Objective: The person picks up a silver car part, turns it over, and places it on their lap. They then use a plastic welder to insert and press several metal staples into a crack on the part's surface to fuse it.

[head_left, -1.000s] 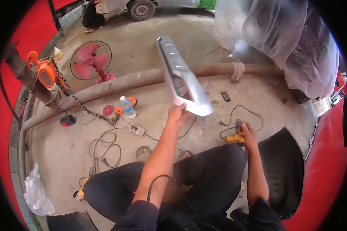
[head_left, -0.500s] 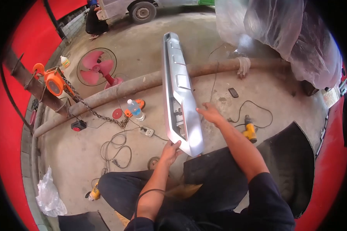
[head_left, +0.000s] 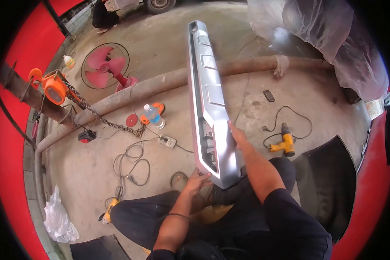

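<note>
A long silver bumper trim panel (head_left: 207,95) stands nearly upright in front of me, its near end low by my knees. My left hand (head_left: 198,178) grips the panel's near bottom corner. My right hand (head_left: 237,135) grasps the panel's right edge about midway up the lower section. I am seated on the concrete floor (head_left: 95,169) with my dark-trousered legs folded under the panel.
A yellow heat gun (head_left: 286,143) with its cord lies right of me. A black bumper piece (head_left: 329,182) sits at the right. A water bottle (head_left: 152,115), power strip (head_left: 167,141), pink fan (head_left: 105,67), orange chain hoist (head_left: 54,89) and a long pipe (head_left: 160,84) lie left and ahead.
My right hand left the yellow heat gun on the floor and came up to grasp the panel's right edge. The panel swung from tilted to nearly upright and closer to me.
</note>
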The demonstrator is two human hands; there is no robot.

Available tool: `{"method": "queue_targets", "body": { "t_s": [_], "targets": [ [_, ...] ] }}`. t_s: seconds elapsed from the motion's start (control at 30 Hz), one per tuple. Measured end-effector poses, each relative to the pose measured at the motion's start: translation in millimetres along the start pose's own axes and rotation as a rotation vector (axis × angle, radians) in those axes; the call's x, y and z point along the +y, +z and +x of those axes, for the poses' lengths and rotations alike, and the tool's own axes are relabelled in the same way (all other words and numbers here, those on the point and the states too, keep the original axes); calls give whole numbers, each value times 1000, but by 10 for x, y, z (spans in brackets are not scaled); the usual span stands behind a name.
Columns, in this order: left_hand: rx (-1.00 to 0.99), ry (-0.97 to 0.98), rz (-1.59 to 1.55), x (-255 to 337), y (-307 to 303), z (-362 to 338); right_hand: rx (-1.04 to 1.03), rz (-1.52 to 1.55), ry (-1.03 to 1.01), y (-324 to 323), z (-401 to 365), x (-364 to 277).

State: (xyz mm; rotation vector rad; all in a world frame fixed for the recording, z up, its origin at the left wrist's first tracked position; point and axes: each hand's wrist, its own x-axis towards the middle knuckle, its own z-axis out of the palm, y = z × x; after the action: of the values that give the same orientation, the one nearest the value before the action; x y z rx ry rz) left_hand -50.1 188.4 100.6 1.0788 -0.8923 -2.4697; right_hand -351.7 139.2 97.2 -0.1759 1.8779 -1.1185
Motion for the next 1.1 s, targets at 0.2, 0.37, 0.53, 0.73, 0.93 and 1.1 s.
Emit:
{"method": "queue_targets", "body": {
  "t_s": [0.2,0.37,0.53,0.73,0.93,1.1],
  "targets": [
    [-97,-5,38,185,334,46,215,-151,-70,-95,-313,-428],
    [51,1,187,91,281,86,435,-420,-303,-49,-707,-605],
    [162,65,276,-5,97,394,473,-469,-442,50,-1034,-638],
    [263,80,263,497,203,692,483,-393,-592,203,-1226,-481],
    [238,31,62,575,180,943,392,-324,-630,177,-1338,-476],
    [219,222,-119,839,188,841,330,-192,-737,193,-1488,-482]
  ]
}}
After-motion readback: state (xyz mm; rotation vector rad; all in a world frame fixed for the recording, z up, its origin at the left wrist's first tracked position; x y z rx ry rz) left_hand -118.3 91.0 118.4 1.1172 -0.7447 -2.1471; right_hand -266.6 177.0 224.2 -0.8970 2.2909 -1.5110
